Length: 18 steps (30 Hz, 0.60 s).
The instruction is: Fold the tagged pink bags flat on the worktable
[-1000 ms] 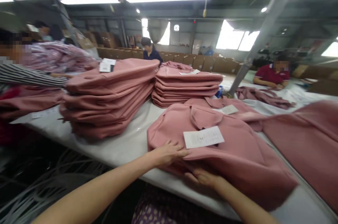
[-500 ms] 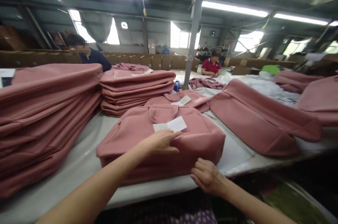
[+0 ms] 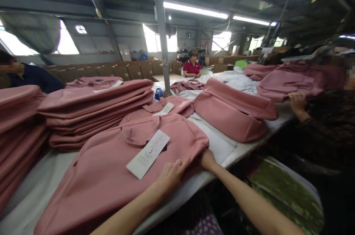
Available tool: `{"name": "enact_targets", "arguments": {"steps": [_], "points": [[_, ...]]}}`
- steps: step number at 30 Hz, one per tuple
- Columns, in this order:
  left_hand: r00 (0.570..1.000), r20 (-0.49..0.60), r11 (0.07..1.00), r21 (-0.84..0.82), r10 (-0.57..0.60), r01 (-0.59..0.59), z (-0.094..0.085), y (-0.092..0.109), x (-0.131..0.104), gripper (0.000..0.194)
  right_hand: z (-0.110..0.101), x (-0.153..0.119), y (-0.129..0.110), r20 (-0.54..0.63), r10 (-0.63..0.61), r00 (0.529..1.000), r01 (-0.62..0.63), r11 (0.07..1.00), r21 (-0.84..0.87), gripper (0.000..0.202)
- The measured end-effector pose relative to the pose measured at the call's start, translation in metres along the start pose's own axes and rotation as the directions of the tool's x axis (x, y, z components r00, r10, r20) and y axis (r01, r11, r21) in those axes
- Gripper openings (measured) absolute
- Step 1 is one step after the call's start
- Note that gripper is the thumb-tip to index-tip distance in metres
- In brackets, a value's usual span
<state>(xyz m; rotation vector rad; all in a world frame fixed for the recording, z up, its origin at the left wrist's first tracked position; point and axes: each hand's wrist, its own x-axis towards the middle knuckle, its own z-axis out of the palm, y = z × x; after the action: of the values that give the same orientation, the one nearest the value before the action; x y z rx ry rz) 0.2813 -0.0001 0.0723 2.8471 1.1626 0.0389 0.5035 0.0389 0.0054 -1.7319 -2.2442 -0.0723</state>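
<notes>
A pink bag (image 3: 111, 176) lies flat on the white-covered table in front of me, turned at an angle. Across its front, below the loop handle (image 3: 141, 135), rests a printed white tag (image 3: 148, 153). My left hand (image 3: 170, 176) is closed at the bag's near edge, thumb on top, gripping the material. At the bag's right corner, my right hand (image 3: 207, 159) holds the side, its fingers mostly hidden behind the fabric. Behind this bag lies another tagged pink bag (image 3: 180, 104).
Stacks of folded pink bags stand left (image 3: 97, 105) and far left (image 3: 19, 128). A pink bag (image 3: 230, 113) lies to the right, near a metal post (image 3: 163, 43) and a blue tape dispenser (image 3: 158, 94). A co-worker's hand (image 3: 298, 104) touches pink bags at right; two other people work beyond.
The bag has turned and its near side now lies flatter. The tag has swung to a slant. My right hand has moved up onto the bag's corner, and the view has shifted right.
</notes>
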Motion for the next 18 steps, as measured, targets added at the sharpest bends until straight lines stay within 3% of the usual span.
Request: {"name": "enact_targets", "arguments": {"steps": [6,10,12,14,16,18], "points": [[0.995,-0.081,0.997,0.044,-0.064,0.068,0.021,-0.009,-0.009,0.081,-0.003,-0.008,0.001,0.051,0.219,0.974,-0.22,0.976,0.003,0.025],[0.993,-0.076,0.994,0.051,-0.094,0.098,0.036,-0.018,-0.007,0.086,-0.04,-0.018,0.014,-0.011,0.173,0.985,-0.173,0.985,0.017,0.023],[0.994,-0.021,0.993,0.04,-0.111,0.112,0.042,-0.02,-0.005,0.091,-0.067,-0.019,0.017,-0.047,0.076,0.996,-0.076,0.997,0.016,0.023],[0.993,0.017,0.993,0.027,-0.115,0.115,0.045,-0.018,-0.004,0.09,-0.088,-0.013,0.016,-0.061,-0.141,0.988,0.14,0.99,-0.021,0.055],[0.993,0.031,0.993,0.018,-0.115,0.115,0.041,-0.012,-0.005,0.087,-0.096,-0.002,0.01,-0.039,-0.388,0.921,0.384,0.92,-0.084,0.083],[0.994,0.05,0.995,0.009,-0.097,0.096,0.034,-0.004,-0.009,0.085,-0.087,0.01,0.004,0.02,-0.527,0.85,0.525,0.843,-0.119,0.082]]}}
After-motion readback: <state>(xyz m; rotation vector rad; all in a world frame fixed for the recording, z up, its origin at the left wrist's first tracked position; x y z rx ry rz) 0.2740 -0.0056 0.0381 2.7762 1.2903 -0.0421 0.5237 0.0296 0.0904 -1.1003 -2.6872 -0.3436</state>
